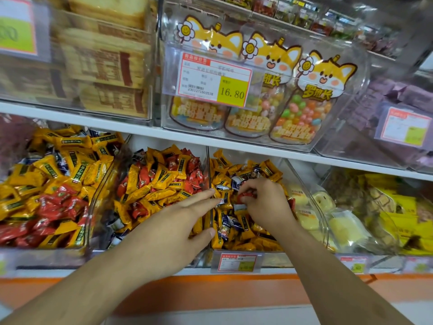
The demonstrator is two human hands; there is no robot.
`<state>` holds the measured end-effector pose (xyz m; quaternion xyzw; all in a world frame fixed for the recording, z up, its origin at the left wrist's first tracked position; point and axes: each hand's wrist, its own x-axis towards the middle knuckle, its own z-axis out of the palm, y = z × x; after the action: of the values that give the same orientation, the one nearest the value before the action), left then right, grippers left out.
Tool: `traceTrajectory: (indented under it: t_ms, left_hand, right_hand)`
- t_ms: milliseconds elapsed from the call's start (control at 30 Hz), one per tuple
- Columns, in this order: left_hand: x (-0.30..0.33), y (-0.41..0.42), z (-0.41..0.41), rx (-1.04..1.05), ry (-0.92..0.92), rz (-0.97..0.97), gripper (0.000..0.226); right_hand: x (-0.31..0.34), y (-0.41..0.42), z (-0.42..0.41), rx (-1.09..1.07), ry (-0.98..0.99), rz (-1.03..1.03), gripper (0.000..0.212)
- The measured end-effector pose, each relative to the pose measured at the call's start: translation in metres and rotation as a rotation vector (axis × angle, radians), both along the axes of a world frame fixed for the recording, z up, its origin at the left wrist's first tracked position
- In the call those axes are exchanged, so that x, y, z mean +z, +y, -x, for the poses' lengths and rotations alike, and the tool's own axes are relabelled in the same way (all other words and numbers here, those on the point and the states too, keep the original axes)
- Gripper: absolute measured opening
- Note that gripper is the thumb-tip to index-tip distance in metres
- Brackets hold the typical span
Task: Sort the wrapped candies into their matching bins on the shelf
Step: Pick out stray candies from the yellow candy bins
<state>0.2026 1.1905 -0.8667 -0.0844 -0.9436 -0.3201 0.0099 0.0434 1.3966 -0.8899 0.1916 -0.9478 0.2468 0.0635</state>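
A red wrapped candy (246, 196), long axis running left to right, is pinched in the right hand (262, 200) over the mostly yellow right bin (302, 184) on the lower shelf. The left hand (178, 221) lies flat, fingers straight, across the divider beside the mixed red-and-yellow middle bin (103, 184). Above, a price tag (215, 79) reads 16.80.

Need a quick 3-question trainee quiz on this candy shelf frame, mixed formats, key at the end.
1. True or false: the right hand pinches a red candy.
2. The left hand is: A) flat with straight fingers reaching over the bin divider, B) clenched on a yellow candy, C) out of view.
3. Fill in: the yellow price tag on the jelly bean bin above reads ____.

Key: 1 true; 2 A; 3 16.80
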Motion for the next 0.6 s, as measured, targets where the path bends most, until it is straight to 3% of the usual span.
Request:
traceTrajectory:
  t_ms: [200,367,500,600]
  left_hand:
    - [0.007,-0.001,-0.004,0.1,0.113,-0.042,0.047]
    - [0.026,-0.013,-0.015,0.258,0.12,-0.29,0.044]
    - [0.036,-0.046,-0.031,0.323,0.096,-0.413,0.02]
    - [0.038,-0.087,-0.046,0.447,0.12,-0.27,0.007]
  right_hand:
    - [0.041,0.002,-0.029,-0.065,-0.048,0.372,0.015]
    - [0.07,-0.039,-0.084,0.182,-0.27,0.632,0.013]
    - [0.073,-0.084,-0.111,0.305,-0.374,0.661,0.016]
    - [0.065,-0.113,-0.116,0.315,-0.381,0.595,0.014]
